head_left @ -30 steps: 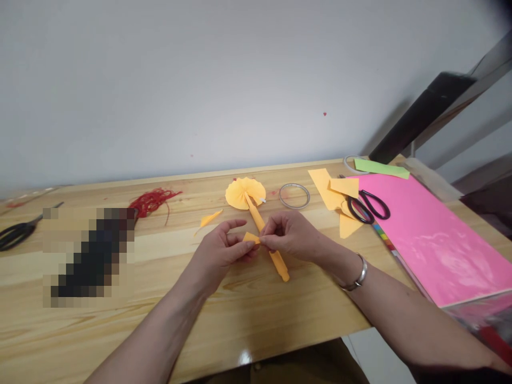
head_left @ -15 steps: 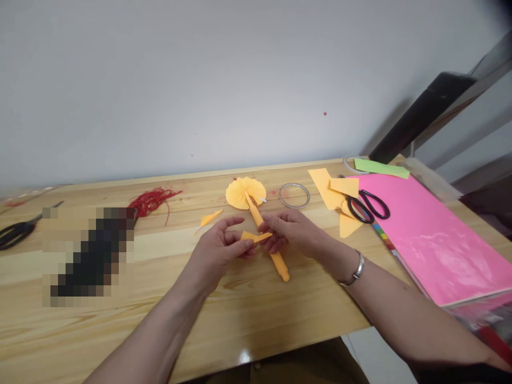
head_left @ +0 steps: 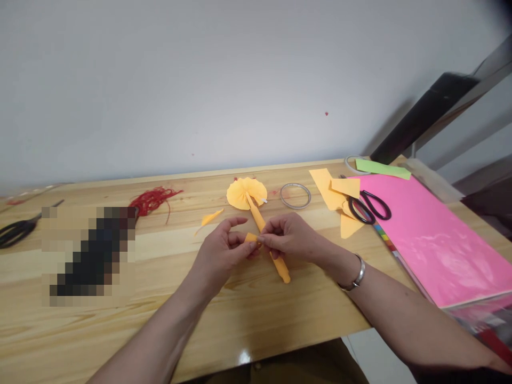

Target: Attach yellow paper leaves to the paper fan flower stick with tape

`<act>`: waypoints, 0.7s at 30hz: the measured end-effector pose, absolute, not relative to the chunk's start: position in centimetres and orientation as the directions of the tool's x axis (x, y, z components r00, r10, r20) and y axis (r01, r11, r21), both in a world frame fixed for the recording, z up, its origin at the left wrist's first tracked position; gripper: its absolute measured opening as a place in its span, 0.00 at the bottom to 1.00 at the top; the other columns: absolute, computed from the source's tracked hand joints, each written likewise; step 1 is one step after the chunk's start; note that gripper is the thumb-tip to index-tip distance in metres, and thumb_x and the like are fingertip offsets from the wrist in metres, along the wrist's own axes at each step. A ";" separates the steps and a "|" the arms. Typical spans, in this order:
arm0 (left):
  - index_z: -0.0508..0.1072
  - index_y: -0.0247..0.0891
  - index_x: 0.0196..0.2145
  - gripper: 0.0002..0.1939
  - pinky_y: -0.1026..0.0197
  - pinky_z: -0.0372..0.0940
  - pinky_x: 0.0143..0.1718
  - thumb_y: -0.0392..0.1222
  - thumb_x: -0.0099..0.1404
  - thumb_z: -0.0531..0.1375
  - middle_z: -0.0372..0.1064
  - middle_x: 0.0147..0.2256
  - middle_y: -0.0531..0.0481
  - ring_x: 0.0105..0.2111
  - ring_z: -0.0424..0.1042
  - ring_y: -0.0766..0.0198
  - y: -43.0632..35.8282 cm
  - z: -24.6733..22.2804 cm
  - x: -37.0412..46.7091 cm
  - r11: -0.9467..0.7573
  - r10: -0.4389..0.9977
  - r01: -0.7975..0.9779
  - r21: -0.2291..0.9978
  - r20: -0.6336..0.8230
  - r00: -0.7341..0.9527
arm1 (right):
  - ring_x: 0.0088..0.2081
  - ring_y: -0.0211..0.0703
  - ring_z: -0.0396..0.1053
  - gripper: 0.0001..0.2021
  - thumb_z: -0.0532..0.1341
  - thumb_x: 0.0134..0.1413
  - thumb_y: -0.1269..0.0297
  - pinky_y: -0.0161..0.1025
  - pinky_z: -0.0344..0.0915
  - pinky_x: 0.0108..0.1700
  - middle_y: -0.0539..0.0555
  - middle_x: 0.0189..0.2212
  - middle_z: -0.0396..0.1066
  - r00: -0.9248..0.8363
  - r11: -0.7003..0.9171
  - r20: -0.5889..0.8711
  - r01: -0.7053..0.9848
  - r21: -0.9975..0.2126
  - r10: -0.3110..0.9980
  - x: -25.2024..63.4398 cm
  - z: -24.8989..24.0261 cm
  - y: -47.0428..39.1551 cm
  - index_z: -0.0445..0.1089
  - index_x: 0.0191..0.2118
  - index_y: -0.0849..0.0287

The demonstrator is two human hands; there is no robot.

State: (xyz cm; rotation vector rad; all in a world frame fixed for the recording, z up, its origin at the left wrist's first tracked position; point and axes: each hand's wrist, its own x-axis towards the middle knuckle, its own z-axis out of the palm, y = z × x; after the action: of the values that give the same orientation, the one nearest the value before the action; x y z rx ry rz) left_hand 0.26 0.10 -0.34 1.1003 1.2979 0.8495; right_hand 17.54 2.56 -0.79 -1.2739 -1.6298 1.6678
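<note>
Between the left hand (head_left: 226, 249) and the right hand (head_left: 294, 237), above the table (head_left: 60, 341), is one small orange paper piece (head_left: 250, 237), pinched in the fingertips of both. Beneath, one orange paper roll (head_left: 281, 268) runs lengthwise from near right to far left; the right hand is nearer it, crossing over its middle, though contact cannot be told. Beyond lie two pairs of scissors (head_left: 28, 226), one at each side, one loose orange sliver (head_left: 211, 217) past the left hand, one metal ring (head_left: 296, 207), and one pleated paper fan (head_left: 239, 193) at the roll's narrow far tip.
</note>
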 end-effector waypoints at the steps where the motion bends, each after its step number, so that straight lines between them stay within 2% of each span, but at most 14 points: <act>1: 0.61 0.36 0.46 0.28 0.57 0.64 0.33 0.42 0.49 0.66 0.72 0.21 0.56 0.25 0.73 0.60 0.1 -0.4 0.2 0.291 0.946 0.089 0.953 -0.301 0.124 | 0.18 0.32 0.63 0.07 0.61 0.47 0.64 0.29 0.60 0.20 0.47 0.16 0.65 -0.452 -0.169 -0.277 0.265 -0.949 0.848 17.5 -0.8 2.5 0.66 0.23 0.60; 9: 0.61 0.36 0.47 0.28 0.58 0.67 0.34 0.41 0.51 0.66 0.76 0.26 0.51 0.28 0.75 0.61 0.1 -0.3 0.0 0.324 0.937 -0.006 0.946 -0.321 0.136 | 0.18 0.31 0.63 0.09 0.59 0.50 0.62 0.29 0.60 0.21 0.47 0.17 0.66 -0.468 -0.092 -0.209 0.261 -0.961 0.859 18.0 -0.8 2.9 0.65 0.23 0.61; 21: 0.63 0.37 0.46 0.27 0.60 0.68 0.34 0.41 0.50 0.67 0.76 0.26 0.51 0.28 0.76 0.62 0.4 0.2 -0.5 0.328 0.943 -0.039 0.944 -0.326 0.065 | 0.16 0.28 0.61 0.11 0.62 0.48 0.65 0.27 0.61 0.19 0.46 0.14 0.64 -0.384 -0.140 -0.225 0.237 -0.962 0.896 18.7 0.3 3.7 0.65 0.21 0.62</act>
State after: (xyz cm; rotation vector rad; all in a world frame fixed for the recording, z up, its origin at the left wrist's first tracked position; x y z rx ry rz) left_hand -0.52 0.36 0.20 0.9539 1.2712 0.9441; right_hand 18.69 3.69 0.29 -1.2803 -1.5860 1.5651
